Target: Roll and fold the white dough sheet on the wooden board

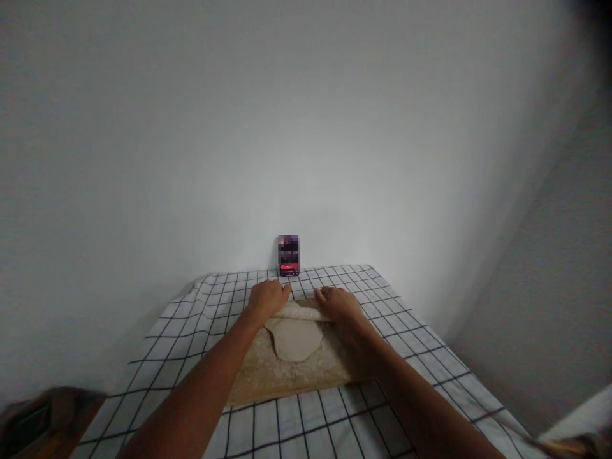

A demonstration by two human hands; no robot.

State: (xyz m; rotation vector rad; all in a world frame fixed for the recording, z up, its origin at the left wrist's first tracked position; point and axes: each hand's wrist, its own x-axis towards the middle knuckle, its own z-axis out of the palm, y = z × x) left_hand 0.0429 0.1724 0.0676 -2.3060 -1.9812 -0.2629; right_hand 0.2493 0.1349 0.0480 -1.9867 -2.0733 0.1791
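Observation:
A flat, pale sheet of dough lies on a floured wooden board. Across the dough's far part runs a light-coloured rolling pin. My left hand is closed over the pin's left end, and my right hand is closed over its right end. Both arms reach forward over the board, and the hands themselves cover the pin's ends. Some dough shows beyond the pin, between the hands.
A white tablecloth with a black grid covers the table under the board. A phone with a lit screen leans upright against the pale wall at the table's far edge. A dark brown object sits at the lower left.

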